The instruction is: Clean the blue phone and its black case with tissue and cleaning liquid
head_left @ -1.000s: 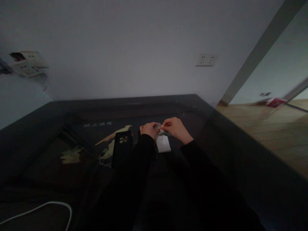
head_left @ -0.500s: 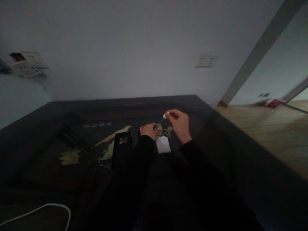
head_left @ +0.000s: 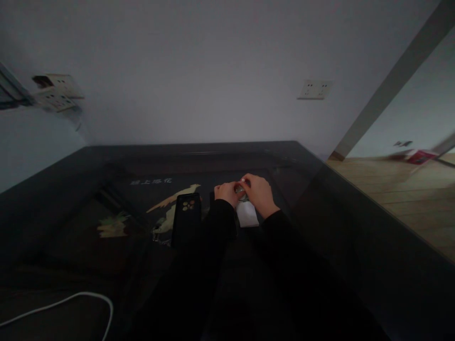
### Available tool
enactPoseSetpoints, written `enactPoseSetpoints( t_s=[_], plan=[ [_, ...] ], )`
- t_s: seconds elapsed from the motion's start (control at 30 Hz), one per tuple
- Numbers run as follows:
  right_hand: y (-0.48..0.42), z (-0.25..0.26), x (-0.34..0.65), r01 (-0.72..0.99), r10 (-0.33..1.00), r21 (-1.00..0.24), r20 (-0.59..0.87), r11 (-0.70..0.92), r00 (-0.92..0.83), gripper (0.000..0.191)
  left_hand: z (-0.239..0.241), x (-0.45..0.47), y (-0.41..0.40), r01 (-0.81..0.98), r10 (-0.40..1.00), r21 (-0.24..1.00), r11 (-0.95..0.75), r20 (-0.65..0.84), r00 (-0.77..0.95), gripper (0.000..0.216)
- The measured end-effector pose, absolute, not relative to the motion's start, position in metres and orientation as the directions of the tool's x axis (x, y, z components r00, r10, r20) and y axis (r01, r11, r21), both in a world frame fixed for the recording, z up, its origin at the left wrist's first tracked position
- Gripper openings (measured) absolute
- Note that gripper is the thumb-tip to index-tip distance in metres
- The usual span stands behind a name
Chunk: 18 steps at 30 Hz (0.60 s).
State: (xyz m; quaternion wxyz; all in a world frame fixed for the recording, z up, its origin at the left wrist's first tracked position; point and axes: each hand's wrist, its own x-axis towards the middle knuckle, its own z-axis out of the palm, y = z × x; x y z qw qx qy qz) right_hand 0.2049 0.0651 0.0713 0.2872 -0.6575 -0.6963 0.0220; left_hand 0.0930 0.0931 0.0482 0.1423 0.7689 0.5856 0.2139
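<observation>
My left hand point(head_left: 226, 191) is closed around a small clear bottle point(head_left: 241, 191) that stands on the dark table. My right hand point(head_left: 259, 192) is closed in a pinch on the bottle's white-tipped cap, right at the bottle's top, so both hands touch. A white folded pad point(head_left: 247, 214) lies on the table just below the hands. A black phone point(head_left: 186, 217) lies camera side up to the left of my left wrist.
The dark table point(head_left: 341, 227) carries a painted bird and flower design point(head_left: 167, 208). A white cable point(head_left: 67, 303) loops at the near left. Wall sockets point(head_left: 314, 89) sit on the back wall. Wooden floor point(head_left: 401, 189) opens to the right.
Half a second ago my right hand held the white-tipped cap lifted above the bottle; now it is back down at the bottle's top. The view shifted slightly.
</observation>
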Motion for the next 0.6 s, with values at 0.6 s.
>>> enactPoseSetpoints(
  t_s=[0.6],
  plan=[
    [0.001,0.059,0.203,0.970,0.976,-0.108,-0.010,-0.218,0.218,0.044,0.046,0.094,0.088,0.810,0.946,0.495,-0.315,0.229,0.228,0.052]
  ],
)
